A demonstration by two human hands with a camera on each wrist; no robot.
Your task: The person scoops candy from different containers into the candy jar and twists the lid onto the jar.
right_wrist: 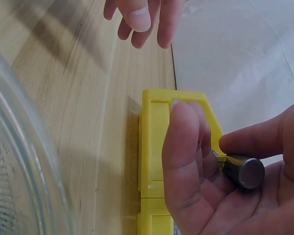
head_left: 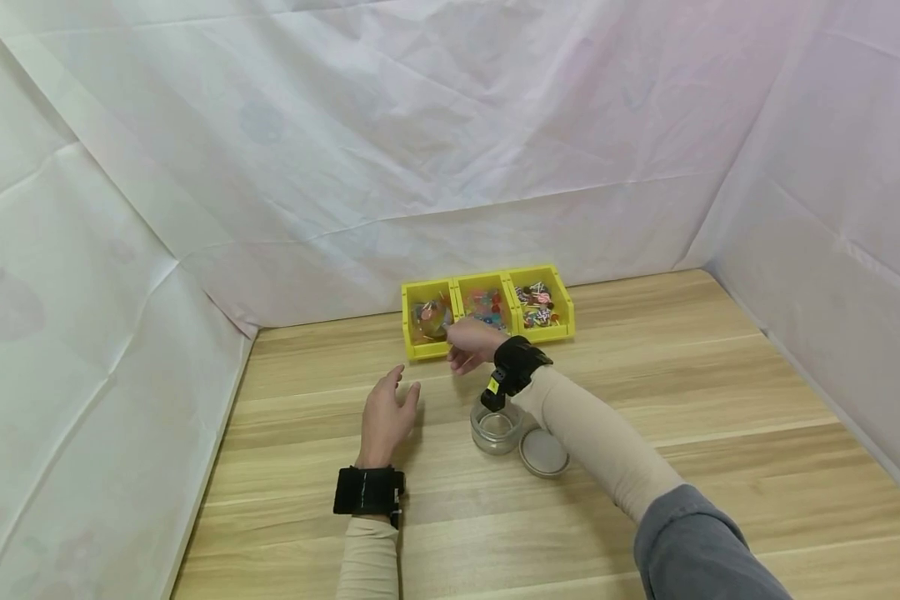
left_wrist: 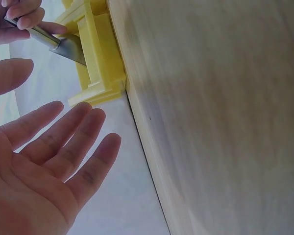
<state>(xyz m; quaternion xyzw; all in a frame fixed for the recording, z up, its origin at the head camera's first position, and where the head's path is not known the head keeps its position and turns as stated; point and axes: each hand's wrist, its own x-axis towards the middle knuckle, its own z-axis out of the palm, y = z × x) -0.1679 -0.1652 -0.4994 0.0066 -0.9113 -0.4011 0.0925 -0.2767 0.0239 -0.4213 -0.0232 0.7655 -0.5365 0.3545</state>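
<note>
Head view: desk (head_left: 645,350) runs back to a white cloth (head_left: 420,125) at its far edge, w/ cloth along L & R edges too. 3 yellow bins (head_left: 551,332) stand in a row at the far edge, near the cloth, desk surface on both sides. R hand (head_left: 476,340) is at the front of the leftmost bin; L hand (head_left: 384,421) is nearer the body, w/ a gap btwn the two. Glass jar (head_left: 495,437) stands upright by the R wrist, so tight room there; round lid (head_left: 544,452) lies flat just beside it, can't tell if touching. L hand: fingers extended & spread. R hand: fingers curled round the handle of a scoop (left_wrist: 66,49). Scoop's shiny metal, slim round handle w/ dark flat butt end, blade going behind the leftmost bin's wall. Jar's clear, mouth uncovered; lid's greyish w/ a rim. Bins hold small multicol. pieces (head_left: 537,304), some w/ white sticks.
</note>
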